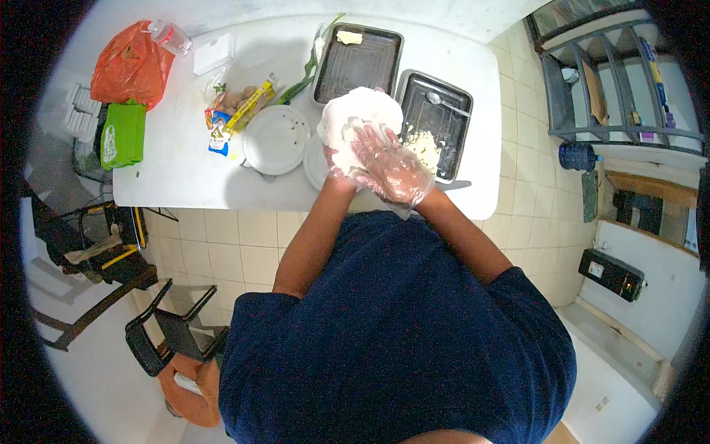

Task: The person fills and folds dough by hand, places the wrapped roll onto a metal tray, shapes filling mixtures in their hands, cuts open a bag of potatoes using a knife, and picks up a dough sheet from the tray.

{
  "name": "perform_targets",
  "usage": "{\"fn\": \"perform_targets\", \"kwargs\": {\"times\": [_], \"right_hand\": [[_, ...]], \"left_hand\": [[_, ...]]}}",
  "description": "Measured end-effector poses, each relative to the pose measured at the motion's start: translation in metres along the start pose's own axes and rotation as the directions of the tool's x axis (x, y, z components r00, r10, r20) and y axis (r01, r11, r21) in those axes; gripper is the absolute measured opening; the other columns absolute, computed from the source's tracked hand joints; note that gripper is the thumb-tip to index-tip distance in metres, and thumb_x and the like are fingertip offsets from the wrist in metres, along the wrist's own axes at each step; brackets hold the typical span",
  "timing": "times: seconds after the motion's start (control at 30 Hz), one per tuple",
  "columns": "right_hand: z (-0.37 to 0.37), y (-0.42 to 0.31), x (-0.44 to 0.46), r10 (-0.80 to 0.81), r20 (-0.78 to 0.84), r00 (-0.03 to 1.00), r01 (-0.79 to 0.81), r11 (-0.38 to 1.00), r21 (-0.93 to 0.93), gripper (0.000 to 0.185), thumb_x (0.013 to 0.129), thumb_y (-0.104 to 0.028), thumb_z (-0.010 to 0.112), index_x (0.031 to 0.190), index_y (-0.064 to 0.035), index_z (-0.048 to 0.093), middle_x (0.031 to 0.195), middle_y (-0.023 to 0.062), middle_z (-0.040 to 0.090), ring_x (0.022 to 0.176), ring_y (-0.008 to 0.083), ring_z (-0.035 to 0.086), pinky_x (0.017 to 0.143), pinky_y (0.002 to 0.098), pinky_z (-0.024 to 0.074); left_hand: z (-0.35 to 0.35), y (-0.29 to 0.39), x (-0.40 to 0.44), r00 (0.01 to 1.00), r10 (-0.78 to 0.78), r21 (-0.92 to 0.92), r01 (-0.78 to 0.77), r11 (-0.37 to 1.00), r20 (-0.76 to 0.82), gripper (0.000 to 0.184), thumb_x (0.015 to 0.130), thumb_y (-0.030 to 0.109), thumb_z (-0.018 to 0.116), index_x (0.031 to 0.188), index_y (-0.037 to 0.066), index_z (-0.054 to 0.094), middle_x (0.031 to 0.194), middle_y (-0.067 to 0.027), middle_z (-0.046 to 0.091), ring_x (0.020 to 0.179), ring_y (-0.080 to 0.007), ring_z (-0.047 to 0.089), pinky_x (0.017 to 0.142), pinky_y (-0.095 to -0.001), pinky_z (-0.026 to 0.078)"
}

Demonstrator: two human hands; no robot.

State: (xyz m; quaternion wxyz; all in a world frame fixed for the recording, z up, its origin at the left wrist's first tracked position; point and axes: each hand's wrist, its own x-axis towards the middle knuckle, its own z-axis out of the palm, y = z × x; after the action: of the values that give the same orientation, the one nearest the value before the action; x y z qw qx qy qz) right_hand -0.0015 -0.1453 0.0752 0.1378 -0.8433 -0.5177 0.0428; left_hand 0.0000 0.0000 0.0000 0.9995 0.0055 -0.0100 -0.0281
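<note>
A flat, round white piece of dough [361, 107] is held up over the front part of the table. Underneath it, my left hand [337, 164] supports the dough; most of its fingers are hidden. My right hand [392, 166], in a clear plastic glove, lies on top with its fingers stretched flat against the surface. Just right of the hands, a dark metal tray [444, 118] holds a crumbly pale-yellow mash [422, 152] and a metal spoon [447, 103]. A white plate [314, 166] is partly covered by my left hand.
Behind the dough, another dark tray [357, 70] holds a yellow piece [349, 37]. To the left are a white lid or plate [276, 140], green leaves [299, 85], food packets [220, 133], a red bag [132, 66], a bottle [170, 37] and a green bag [123, 135].
</note>
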Motion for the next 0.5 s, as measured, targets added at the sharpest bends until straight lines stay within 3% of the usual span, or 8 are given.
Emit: {"fn": "perform_targets", "kwargs": {"times": [0.07,0.1,0.17,0.27,0.4,0.5], "right_hand": [[-0.011,0.002,0.005,0.024,0.124,0.992,-0.021,0.999,-0.029,0.062,0.103,-0.039,0.046,0.154,-0.0068,0.034,0.161,0.0190,0.028,0.152,0.0321,0.020,0.124,0.0517,0.0109],[0.002,-0.033,-0.005,0.000,0.078,0.997,-0.017,0.976,0.217,0.062,0.102,-0.039,0.047,0.153,-0.0056,0.036,0.161,0.0183,0.030,0.151,0.0320,0.023,0.123,0.0520,0.0129],[-0.002,-0.004,0.005,-0.013,-0.080,0.997,0.045,0.910,0.413,0.062,0.101,-0.041,0.050,0.150,-0.0033,0.041,0.159,0.0170,0.034,0.149,0.0319,0.029,0.122,0.0524,0.0169],[-0.008,0.002,0.016,-0.010,-0.137,0.991,0.042,0.971,0.235,0.060,0.101,-0.040,0.050,0.148,-0.0043,0.043,0.155,0.0197,0.040,0.147,0.0338,0.033,0.120,0.0541,0.0228],[0.003,0.006,0.014,0.034,-0.082,0.996,-0.030,0.998,0.046,0.058,0.100,-0.041,0.051,0.146,-0.0067,0.047,0.155,0.0174,0.041,0.148,0.0353,0.031,0.119,0.0573,0.0218],[-0.005,0.013,0.011,0.035,-0.100,0.994,-0.022,0.992,0.122,0.058,0.099,-0.044,0.051,0.145,-0.0071,0.050,0.156,0.0139,0.041,0.149,0.0362,0.028,0.119,0.0601,0.0189]], "left_hand": [[0.000,0.000,-0.003,1.000,-0.025,-0.127,0.024,0.992,-0.005,0.083,0.091,0.058,0.056,0.156,0.014,0.029,0.162,-0.0101,0.029,0.144,-0.0282,0.037,0.122,-0.0505,0.022],[0.010,0.010,-0.058,0.996,-0.008,-0.081,0.001,0.997,-0.087,0.083,0.091,0.058,0.056,0.156,0.013,0.030,0.162,-0.0105,0.030,0.143,-0.0289,0.038,0.122,-0.0509,0.023],[0.016,0.017,-0.032,0.999,0.003,-0.044,-0.002,0.999,0.035,0.083,0.091,0.057,0.056,0.155,0.010,0.031,0.161,-0.0114,0.030,0.142,-0.0303,0.039,0.121,-0.0517,0.025],[0.021,0.023,-0.013,0.989,0.033,0.209,-0.063,0.976,0.144,0.083,0.091,0.058,0.056,0.153,0.007,0.034,0.161,-0.0132,0.030,0.142,-0.0320,0.038,0.120,-0.0519,0.028],[0.018,0.020,-0.004,0.997,0.056,0.147,-0.063,0.987,0.051,0.080,0.092,0.056,0.055,0.152,0.007,0.035,0.159,-0.0153,0.034,0.142,-0.0335,0.039,0.120,-0.0514,0.029],[0.024,0.018,-0.009,0.998,0.067,0.144,-0.069,0.987,0.016,0.076,0.095,0.053,0.052,0.152,0.006,0.035,0.158,-0.0155,0.036,0.143,-0.0342,0.038,0.120,-0.0514,0.029]]}}
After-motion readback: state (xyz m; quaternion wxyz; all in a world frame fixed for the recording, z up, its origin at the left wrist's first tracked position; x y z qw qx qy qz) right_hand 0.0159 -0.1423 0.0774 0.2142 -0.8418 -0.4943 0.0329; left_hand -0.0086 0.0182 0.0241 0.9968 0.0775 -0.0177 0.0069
